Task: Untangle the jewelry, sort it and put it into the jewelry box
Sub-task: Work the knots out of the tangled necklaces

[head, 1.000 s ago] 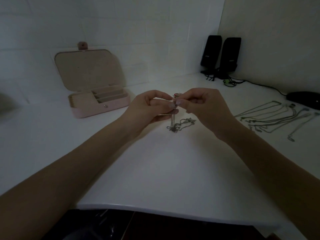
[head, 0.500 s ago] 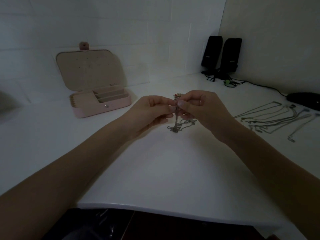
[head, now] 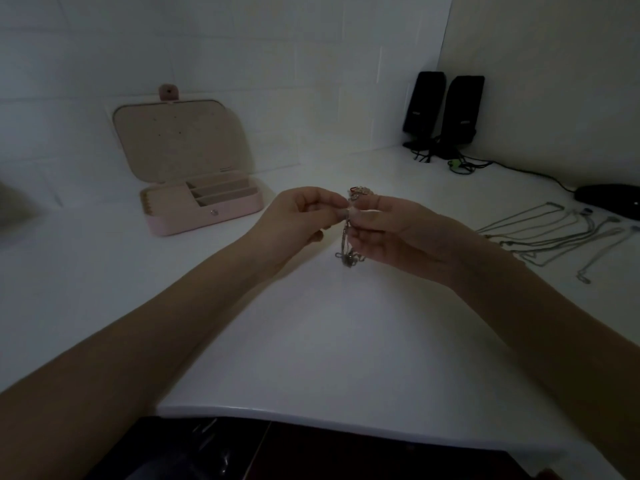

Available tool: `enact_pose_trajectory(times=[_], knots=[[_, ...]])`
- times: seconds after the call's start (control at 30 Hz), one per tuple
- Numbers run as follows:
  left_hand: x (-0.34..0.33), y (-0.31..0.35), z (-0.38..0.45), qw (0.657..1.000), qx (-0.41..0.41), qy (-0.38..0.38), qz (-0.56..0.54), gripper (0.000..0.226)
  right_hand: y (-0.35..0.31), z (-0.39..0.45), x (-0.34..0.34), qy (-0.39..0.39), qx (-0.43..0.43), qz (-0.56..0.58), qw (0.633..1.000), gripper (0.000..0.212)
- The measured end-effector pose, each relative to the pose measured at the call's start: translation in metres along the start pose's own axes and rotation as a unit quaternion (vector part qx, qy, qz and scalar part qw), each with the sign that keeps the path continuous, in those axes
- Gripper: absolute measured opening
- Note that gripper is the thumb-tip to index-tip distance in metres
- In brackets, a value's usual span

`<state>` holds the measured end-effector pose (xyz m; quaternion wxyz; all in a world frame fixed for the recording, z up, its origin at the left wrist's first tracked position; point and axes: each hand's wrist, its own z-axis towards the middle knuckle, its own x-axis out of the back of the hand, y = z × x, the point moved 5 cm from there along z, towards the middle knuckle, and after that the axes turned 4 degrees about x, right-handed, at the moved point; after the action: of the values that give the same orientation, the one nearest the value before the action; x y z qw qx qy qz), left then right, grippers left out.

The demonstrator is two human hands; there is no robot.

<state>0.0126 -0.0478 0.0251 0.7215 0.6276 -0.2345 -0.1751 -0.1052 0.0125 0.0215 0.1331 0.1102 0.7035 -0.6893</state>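
Observation:
A tangle of thin silver chains [head: 347,249] hangs between my two hands over the middle of the white table [head: 311,341]. My left hand [head: 301,220] pinches the bundle near its top from the left. My right hand [head: 391,233] pinches it from the right, fingers curled round the strands. A small reddish-gold piece [head: 360,192] sticks up above my fingertips. The lower end of the bundle dangles just above the table. The pink jewelry box [head: 201,206] stands open at the back left, its lid up and its compartments showing.
Several chains [head: 554,233] lie spread out on the table to the right. Two black speakers [head: 445,112] with cables stand in the back corner, and a dark object [head: 613,202] lies at the far right. The table's front edge runs below my forearms.
The loose end of the bundle has been lifted off the table and gathered under my right hand. Both hands have shifted slightly while keeping their pinch.

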Motion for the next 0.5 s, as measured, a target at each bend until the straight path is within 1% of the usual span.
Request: enact_pose_trajectory(times=[0.07,0.17,0.3,0.43,0.5], knots=[[-0.0008,-0.0002,0.0002,1.000,0.004,-0.006,-0.013,0.014,0.0010,0.0013,0.0012,0.015,0.003,0.001,1.000,0.020],[-0.0028,0.0007,-0.0006,0.999,0.006,-0.019,-0.039,0.013,0.0017,0.0027,0.0048,0.040,0.013,-0.014,0.999,0.020],[-0.0015,0.0014,0.0004,0.996,0.001,-0.019,-0.090,0.014,0.0038,0.0023,0.0035,0.040,0.019,-0.099,0.994,0.012],[-0.0024,0.0017,0.0004,0.994,-0.007,-0.027,-0.108,0.013,0.0041,0.0018,0.0069,0.070,0.031,-0.134,0.988,0.023],[-0.0008,0.0012,0.0016,0.994,-0.010,-0.015,-0.111,0.014,0.0013,0.0012,0.0083,0.075,0.045,-0.147,0.985,0.022]])
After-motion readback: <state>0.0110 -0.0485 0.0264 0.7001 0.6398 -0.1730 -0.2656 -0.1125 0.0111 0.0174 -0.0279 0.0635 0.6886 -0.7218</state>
